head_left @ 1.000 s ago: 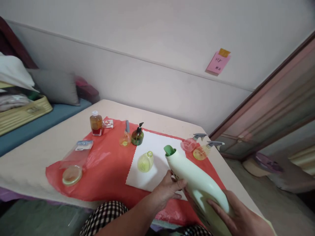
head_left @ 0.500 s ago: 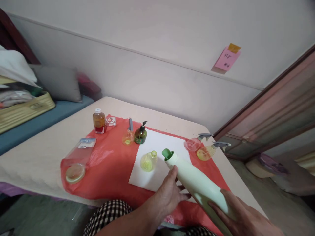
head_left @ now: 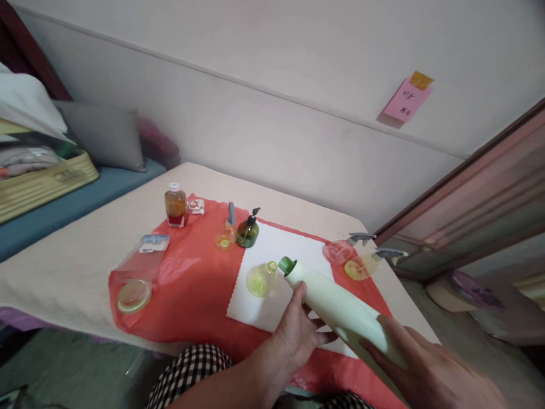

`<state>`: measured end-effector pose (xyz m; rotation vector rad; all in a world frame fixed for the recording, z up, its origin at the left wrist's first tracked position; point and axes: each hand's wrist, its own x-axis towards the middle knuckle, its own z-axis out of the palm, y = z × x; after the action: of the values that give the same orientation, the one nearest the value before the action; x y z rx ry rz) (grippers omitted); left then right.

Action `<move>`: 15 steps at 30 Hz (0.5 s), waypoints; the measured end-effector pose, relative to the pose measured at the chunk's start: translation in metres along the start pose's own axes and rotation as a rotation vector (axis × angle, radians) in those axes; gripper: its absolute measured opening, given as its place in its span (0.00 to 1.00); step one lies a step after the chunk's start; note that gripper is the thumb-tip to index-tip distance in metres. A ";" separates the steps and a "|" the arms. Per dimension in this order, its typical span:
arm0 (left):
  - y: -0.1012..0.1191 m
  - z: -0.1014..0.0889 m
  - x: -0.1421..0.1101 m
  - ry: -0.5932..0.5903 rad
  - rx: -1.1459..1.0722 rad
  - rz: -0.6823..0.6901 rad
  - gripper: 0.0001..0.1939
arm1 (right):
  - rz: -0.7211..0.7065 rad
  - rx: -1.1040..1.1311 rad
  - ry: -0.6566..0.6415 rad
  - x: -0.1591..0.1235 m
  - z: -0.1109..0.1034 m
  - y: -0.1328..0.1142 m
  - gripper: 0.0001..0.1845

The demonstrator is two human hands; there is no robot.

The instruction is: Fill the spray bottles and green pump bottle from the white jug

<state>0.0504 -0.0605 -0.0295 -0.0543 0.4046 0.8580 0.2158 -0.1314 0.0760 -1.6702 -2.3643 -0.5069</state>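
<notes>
A long pale green bottle with a green spout lies tilted across both hands. My right hand is closed round its lower body. Near the neck, my left hand supports it, thumb on the side and fingers underneath. The spout sits just right of the mouth of a small clear yellow bottle, with a gap visible between them. That bottle has no spray head and stands on a white sheet. Whether anything flows from the spout, I cannot tell.
Red plastic covers part of the table. Behind are a dark green pump bottle, an orange spray bottle and an amber bottle. Pink and yellow spray bottles lie right; a clear bag and round lid lie left.
The green bottle's spout has come closer to the yellow bottle's mouth. Both hands keep their hold. The whole view has shifted slightly.
</notes>
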 end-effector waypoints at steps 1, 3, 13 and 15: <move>0.000 0.001 0.000 -0.001 -0.007 -0.004 0.31 | -0.006 -0.011 0.019 0.002 0.000 -0.001 0.22; 0.000 0.001 0.000 -0.001 -0.014 -0.014 0.31 | 0.004 -0.043 0.040 0.004 0.001 -0.001 0.26; -0.002 -0.001 0.000 -0.031 -0.049 -0.007 0.32 | 0.021 -0.065 -0.035 0.002 0.002 0.004 0.25; -0.003 -0.002 0.002 -0.033 -0.060 -0.002 0.32 | -0.007 -0.088 -0.002 0.004 0.002 0.005 0.24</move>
<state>0.0530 -0.0615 -0.0321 -0.0963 0.3478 0.8680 0.2197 -0.1260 0.0767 -1.6999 -2.3824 -0.6189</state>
